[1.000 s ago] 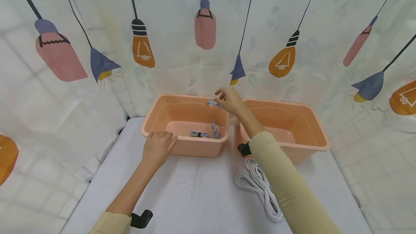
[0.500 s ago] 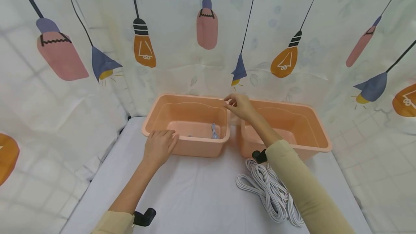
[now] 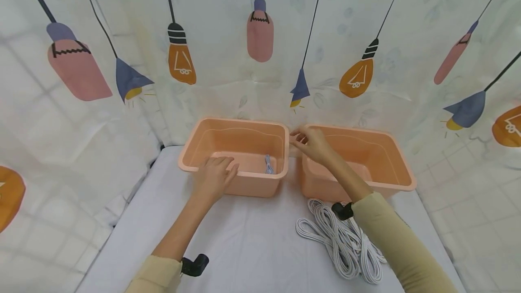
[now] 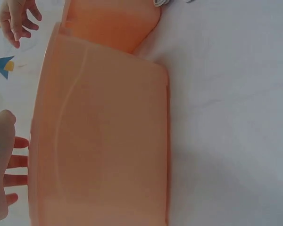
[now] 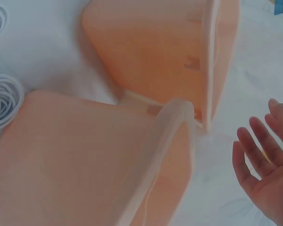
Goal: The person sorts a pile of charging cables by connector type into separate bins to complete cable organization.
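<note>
Two peach plastic bins stand side by side at the back of the table. At the left bin (image 3: pixel 252 187), my left hand (image 3: pixel 212 176) is over the front rim, its relaxed fingers reaching past the edge in the left wrist view. A small tied grey cable (image 3: pixel 269 165) lies inside near the right end; the front wall and my left hand hide part of the floor. Between the bins hovers my right hand (image 3: pixel 312 144), fingers loosely bent and holding nothing, as the right wrist view confirms. The right bin (image 3: pixel 319 188) shows a bare floor where visible.
Large coiled bundles of white cable (image 3: pixel 339 238) lie in front of the right bin, partly under my right forearm in the head view. A white cloth (image 3: pixel 252 248) covers the table. Behind the bins hangs a curtain (image 3: pixel 228 35) printed with lamps.
My right hand has let go of a small grey cable over the left bin and moved right. My left hand has shifted right along the rim. One small cable there is now out of sight.
</note>
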A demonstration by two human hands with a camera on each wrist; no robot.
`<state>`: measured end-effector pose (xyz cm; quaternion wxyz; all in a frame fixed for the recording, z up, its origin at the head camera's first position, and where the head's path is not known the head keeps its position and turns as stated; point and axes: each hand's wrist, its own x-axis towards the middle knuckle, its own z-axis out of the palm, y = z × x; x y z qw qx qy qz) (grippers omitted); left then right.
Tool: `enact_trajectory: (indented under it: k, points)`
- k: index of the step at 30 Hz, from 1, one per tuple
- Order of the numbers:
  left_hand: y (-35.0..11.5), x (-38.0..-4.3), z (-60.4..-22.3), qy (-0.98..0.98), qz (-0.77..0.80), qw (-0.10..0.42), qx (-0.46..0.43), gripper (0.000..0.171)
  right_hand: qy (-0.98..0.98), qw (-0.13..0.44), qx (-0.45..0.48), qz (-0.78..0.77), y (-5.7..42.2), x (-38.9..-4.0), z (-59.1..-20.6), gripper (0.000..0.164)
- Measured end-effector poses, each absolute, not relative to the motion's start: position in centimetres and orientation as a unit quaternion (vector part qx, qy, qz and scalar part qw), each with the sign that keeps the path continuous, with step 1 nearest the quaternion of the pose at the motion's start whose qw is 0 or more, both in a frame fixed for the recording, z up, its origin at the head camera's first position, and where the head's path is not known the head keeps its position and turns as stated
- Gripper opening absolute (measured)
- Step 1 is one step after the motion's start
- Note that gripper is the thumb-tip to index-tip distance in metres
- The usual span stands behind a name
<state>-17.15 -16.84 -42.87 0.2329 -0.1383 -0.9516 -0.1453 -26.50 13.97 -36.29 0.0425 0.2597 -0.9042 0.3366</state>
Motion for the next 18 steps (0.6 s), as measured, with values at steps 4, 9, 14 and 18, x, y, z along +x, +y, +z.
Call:
enact_trajectory:
  k: [4,9,14,18]
  points:
    - [-16.0,-17.3,-42.5,-0.958,-0.15,0.204,-0.133,0.039,-0.905,0.045,0.261,0.334,14.7,-25.4,-36.6,0.028]
    - [-14.8,-17.6,-42.1,-0.956,-0.145,0.206,-0.149,0.038,-0.904,0.063,0.265,0.33,15.6,-23.9,-37.1,0.026]
    - [-13.6,-17.7,-41.8,-0.955,-0.142,0.203,-0.162,0.037,-0.901,0.088,0.274,0.326,16.9,-22.5,-37.8,0.024]
    - [-12.7,-17.7,-41.6,-0.957,-0.141,0.191,-0.167,0.039,-0.902,0.097,0.271,0.322,17.8,-21.4,-38.3,0.024]
